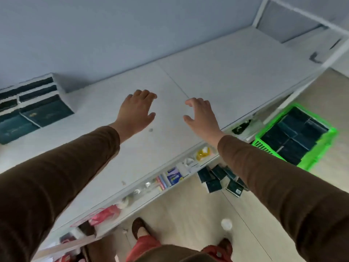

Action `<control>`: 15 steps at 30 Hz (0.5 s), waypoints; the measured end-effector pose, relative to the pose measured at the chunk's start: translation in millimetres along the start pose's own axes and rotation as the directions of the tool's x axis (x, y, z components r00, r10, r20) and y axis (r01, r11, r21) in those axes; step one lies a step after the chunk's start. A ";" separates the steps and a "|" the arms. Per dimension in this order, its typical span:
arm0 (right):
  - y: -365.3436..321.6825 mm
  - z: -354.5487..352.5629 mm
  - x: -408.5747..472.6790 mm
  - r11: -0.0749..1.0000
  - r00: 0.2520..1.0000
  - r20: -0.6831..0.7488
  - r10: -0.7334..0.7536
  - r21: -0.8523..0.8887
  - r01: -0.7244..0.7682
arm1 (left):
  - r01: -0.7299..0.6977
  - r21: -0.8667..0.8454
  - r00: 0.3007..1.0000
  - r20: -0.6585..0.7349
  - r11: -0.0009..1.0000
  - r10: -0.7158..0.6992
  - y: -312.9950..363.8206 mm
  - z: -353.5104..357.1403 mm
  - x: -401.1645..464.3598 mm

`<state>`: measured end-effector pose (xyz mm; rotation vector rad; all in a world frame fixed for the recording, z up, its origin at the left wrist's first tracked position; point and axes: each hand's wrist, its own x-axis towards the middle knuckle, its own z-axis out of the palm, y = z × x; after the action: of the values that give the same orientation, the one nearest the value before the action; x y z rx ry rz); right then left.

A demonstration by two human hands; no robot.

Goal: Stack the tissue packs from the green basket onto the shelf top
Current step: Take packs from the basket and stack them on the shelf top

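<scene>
Several tissue packs (35, 108) sat already stacked at the far left of the shelf top (217, 78), pushed back against the wall (94, 31). They were boxy, dark teal blocks with white edges, and the wrap looked a bit glossy (the print on them was too blurry to read). More of the same packs (294, 135) filled the green basket (319, 150), a bright plastic crate with slotted sides, down on the floor (198, 210) at the right end of the shelf. A few loose packs (221, 178) lay in a jumble on the floor between the basket and the shelf's front edge.

Both hands were out over the bare middle of the shelf top and held nothing. The left hand (136, 112) was palm down with fingers loosely spread, the right hand (202, 118) had its fingers curled and apart. Brown sleeves (56, 167) covered both arms to the wrist.

The shelf top was flat, matte white, with a thin seam running across it and a couple of small smudges. Below its front lip a lower shelf (147, 188) held small mixed goods, among them something yellow and a blue-and-white packet. The floor was pale wood-look planks, the wall plain grey-blue. A white metal frame (294, 10) stood at the far right end.
</scene>
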<state>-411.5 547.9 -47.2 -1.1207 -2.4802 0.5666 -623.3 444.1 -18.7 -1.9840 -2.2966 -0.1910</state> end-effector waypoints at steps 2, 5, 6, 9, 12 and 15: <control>52.1 -33.7 -28.8 0.999 0.999 -0.018 0.031 -0.014 -0.032 | -0.069 -0.025 0.998 -0.015 0.997 0.068 68.1 9.8 22.7; 132.1 -80.3 -71.3 0.996 0.996 -0.034 0.083 -0.035 -0.085 | -0.150 -0.066 0.988 -0.029 0.986 0.149 172.0 27.3 50.8; 158.1 -94.1 -84.9 0.993 0.994 -0.033 0.101 -0.052 -0.103 | -0.168 -0.076 0.986 -0.028 0.983 0.166 204.6 33.2 58.8; 230.7 -127.9 -120.6 0.982 0.987 0.001 0.158 -0.102 -0.157 | -0.188 -0.126 0.982 -0.009 0.974 0.189 290.1 51.0 77.4; 298.8 -152.1 -142.4 0.970 0.975 0.030 0.221 -0.113 -0.217 | -0.201 -0.165 0.978 0.021 0.966 0.207 357.9 74.6 96.6; 359.9 -164.6 -149.3 0.954 0.957 0.047 0.287 -0.108 -0.281 | -0.175 -0.209 0.977 0.081 0.962 0.195 407.7 106.5 119.1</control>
<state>-16.0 685.5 -107.9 -1.5374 -2.4385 0.5678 -236.6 635.7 -93.2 -2.3446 -2.2087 -0.3264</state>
